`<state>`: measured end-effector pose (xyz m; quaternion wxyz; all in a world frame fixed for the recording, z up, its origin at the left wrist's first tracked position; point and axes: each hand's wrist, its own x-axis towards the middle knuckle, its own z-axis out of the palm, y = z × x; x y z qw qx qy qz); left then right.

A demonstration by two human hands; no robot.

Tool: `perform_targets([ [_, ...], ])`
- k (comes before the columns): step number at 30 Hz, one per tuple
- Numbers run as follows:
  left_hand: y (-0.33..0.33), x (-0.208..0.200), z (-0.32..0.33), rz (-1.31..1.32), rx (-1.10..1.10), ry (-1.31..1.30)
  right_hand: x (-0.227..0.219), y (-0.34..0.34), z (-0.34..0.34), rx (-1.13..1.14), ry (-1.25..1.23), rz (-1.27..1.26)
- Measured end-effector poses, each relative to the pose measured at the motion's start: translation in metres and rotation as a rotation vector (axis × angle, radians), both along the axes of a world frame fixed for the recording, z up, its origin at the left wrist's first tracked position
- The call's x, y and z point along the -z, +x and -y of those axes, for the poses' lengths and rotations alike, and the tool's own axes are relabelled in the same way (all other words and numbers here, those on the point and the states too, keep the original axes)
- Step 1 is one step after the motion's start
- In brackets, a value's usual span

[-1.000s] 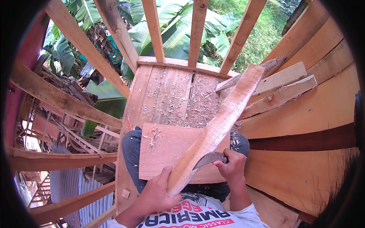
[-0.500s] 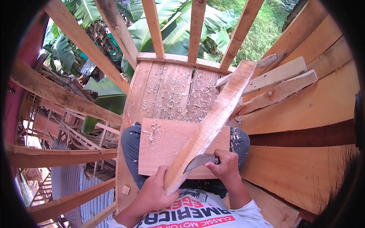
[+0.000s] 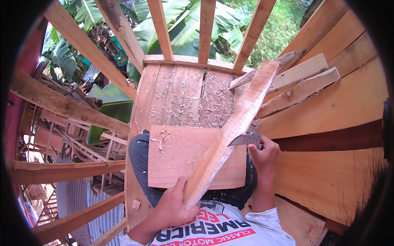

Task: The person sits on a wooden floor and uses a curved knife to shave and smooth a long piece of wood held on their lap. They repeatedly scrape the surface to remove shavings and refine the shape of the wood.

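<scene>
A long, pale wooden piece [image 3: 223,141] slants from my belly up and to the right, its right edge whitish and freshly cut. My left hand [image 3: 177,205] is wrapped round its near end. In my right hand [image 3: 264,153] is the handle of a curved knife [image 3: 244,140]. The dark blade points left, with its tip at the right edge of the wooden piece about halfway along. Under the piece, a flat square board [image 3: 180,164] rests across my lap, with a small heap of shavings [image 3: 163,140] on its far left part.
Curled shavings [image 3: 205,102] litter the plank floor [image 3: 172,94] ahead. Two rough wood lengths [image 3: 299,91] lie at the far right, beside a plank wall [image 3: 324,176]. Wooden slats [image 3: 69,166] fence the left and far sides. A small wood block [image 3: 136,204] sits left of me.
The knife in my right hand has moved up and to the right along the wooden piece. My left hand keeps its hold, shifted slightly right with the near end.
</scene>
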<state>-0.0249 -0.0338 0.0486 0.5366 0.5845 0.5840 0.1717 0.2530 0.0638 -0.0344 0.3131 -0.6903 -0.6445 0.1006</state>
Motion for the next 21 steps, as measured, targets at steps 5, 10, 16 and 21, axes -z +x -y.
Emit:
perform_targets([
  [5, -0.006, 0.007, 0.002, -0.061, -0.019, 0.070, -0.005, -0.022, 0.018, -0.165, -0.054, -0.098],
  [10, -0.005, 0.003, 0.000, -0.067, -0.015, 0.069, -0.005, -0.020, 0.011, -0.168, 0.035, -0.007],
  [16, -0.004, 0.005, -0.004, -0.056, -0.049, 0.074, -0.011, -0.035, 0.029, -0.360, -0.010, -0.107],
  [21, -0.001, 0.006, -0.009, -0.083, -0.058, 0.027, -0.001, -0.013, 0.004, -0.055, -0.077, -0.111],
])
